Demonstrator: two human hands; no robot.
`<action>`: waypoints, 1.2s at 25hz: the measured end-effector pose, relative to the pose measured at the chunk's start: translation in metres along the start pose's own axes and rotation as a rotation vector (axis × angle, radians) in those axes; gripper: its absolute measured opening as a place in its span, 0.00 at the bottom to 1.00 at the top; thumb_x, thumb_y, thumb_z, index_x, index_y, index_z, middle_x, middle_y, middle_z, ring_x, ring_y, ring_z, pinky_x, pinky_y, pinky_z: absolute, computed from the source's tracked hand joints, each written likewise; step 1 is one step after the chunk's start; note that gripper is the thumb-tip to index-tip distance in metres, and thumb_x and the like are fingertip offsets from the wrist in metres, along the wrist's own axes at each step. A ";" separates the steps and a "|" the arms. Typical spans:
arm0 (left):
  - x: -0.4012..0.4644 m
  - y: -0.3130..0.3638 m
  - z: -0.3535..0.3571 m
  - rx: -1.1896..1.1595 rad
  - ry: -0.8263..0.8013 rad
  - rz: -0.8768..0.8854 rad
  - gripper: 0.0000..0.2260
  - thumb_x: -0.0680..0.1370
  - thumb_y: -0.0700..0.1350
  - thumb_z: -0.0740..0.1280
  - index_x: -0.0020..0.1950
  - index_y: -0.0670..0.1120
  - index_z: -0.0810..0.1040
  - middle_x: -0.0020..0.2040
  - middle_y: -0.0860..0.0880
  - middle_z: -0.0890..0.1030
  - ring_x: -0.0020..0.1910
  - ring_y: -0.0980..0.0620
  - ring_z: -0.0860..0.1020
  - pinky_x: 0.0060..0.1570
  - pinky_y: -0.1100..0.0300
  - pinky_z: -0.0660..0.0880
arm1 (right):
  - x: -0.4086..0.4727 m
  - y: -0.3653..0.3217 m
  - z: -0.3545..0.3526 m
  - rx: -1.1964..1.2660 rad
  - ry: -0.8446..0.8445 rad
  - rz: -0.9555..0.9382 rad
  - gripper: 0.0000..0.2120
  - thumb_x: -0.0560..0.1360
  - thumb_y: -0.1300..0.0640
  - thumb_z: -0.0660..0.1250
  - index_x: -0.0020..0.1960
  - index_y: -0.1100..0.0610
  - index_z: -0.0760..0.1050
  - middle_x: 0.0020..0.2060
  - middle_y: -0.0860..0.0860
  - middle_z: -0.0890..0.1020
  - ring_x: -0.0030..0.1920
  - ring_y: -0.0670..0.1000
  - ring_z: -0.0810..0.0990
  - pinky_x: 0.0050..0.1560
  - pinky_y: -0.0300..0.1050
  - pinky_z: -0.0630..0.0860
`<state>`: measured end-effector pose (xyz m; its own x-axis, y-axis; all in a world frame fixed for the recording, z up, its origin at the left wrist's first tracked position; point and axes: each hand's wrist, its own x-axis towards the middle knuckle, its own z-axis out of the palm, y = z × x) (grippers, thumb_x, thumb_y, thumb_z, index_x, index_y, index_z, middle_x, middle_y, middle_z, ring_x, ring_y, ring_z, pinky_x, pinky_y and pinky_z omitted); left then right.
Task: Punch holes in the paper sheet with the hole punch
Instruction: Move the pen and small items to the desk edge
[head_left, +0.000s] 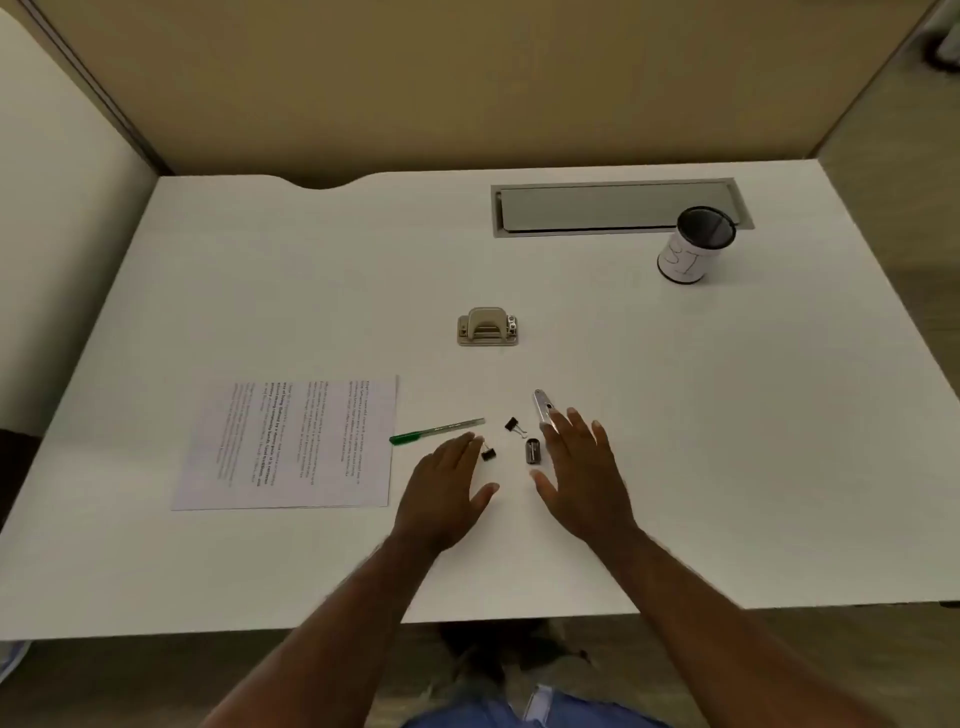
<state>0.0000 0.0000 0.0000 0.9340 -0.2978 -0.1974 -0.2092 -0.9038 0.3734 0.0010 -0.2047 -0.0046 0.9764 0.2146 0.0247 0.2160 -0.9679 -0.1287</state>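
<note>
the job has not really begun. the hole punch (488, 326) sits alone in the middle of the white desk (311, 260), and nothing touches it. the paper sheet (291, 444) lies flat at about eight o'clock from the punch, well apart from it. no holes show in the paper, but the page is too small to be sure.

the left hand (447, 488) floats over the desk at about six o'clock from the punch. its fingers are straight and loose, and it holds nothing. the right hand (582, 473) is beside it, at about five o'clock from the punch. its fingers are spread out flat, and it holds nothing too.

between the hands lie little things: two black clips (515, 426), one by the left fingertips, and a small dark sharpener (532, 450). a silver stapler (543, 410) pokes out from under the right fingertips. a green pen (436, 431) lies just beside the paper's edge. a cup (693, 244) stands far off at two o'clock.

everything is still to do: bring paper and punch together, slide the paper's edge into the punch, and press down.
</note>
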 end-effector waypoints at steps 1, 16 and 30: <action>0.004 0.002 0.004 -0.009 -0.013 -0.019 0.28 0.80 0.58 0.59 0.76 0.48 0.60 0.76 0.49 0.62 0.74 0.49 0.63 0.70 0.56 0.60 | 0.003 0.000 0.004 -0.004 -0.005 -0.018 0.28 0.71 0.47 0.68 0.66 0.59 0.69 0.67 0.56 0.73 0.69 0.57 0.69 0.69 0.59 0.66; 0.052 0.004 0.039 -0.141 0.005 -0.131 0.14 0.81 0.42 0.58 0.64 0.44 0.75 0.64 0.46 0.74 0.64 0.47 0.70 0.60 0.56 0.70 | 0.086 -0.012 0.024 0.093 -0.414 -0.073 0.15 0.72 0.67 0.64 0.58 0.57 0.71 0.59 0.53 0.73 0.58 0.56 0.74 0.48 0.48 0.75; 0.069 -0.002 0.004 -1.201 0.348 -0.668 0.09 0.74 0.36 0.68 0.51 0.46 0.79 0.42 0.50 0.84 0.41 0.56 0.81 0.43 0.63 0.77 | 0.097 -0.031 0.004 0.827 -0.103 0.376 0.07 0.69 0.65 0.70 0.45 0.57 0.77 0.39 0.50 0.79 0.39 0.48 0.78 0.37 0.32 0.70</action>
<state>0.0642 -0.0199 -0.0183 0.8173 0.3239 -0.4765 0.4985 0.0172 0.8667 0.0894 -0.1537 -0.0024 0.9681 -0.0468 -0.2462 -0.2268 -0.5821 -0.7808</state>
